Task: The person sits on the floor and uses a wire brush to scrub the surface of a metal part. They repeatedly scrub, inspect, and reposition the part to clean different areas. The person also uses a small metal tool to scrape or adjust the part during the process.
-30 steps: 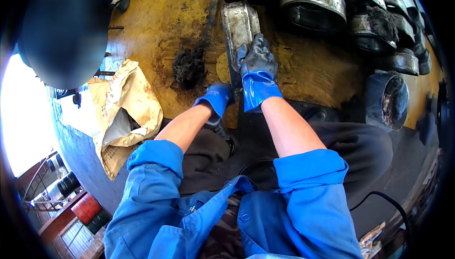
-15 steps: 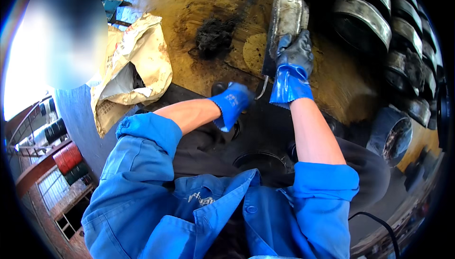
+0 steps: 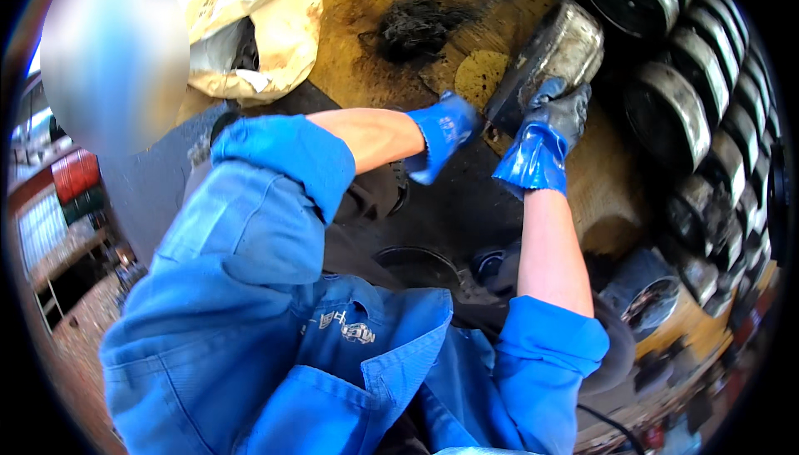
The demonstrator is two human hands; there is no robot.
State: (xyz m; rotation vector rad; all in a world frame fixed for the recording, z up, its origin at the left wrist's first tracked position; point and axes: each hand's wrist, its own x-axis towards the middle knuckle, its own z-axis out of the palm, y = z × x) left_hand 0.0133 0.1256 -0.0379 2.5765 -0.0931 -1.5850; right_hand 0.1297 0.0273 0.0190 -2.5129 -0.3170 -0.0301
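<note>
My right hand, in a blue-cuffed glove with dark, dirty fingers, grips the near end of a worn, round metal-rimmed part. The part stands edge-on on the stained yellow-brown worktop, its dark face toward the left. Close to its lower left edge is my left hand, also in a blue glove. Its fingers look curled but are smeared by motion. A small bit of bare metal shows beside them, and what they hold is hidden.
A heap of black stringy fibres lies beyond my left hand. An open, crumpled paper sack stands at the far left. Several round metal-rimmed parts are stacked in rows on the right. A dirty cylinder lies near my right forearm.
The view has shifted and turned. The gripped part now leans further to the right in the picture. My left hand has moved up beside the part, and the bent metal rod seen there is mostly hidden.
</note>
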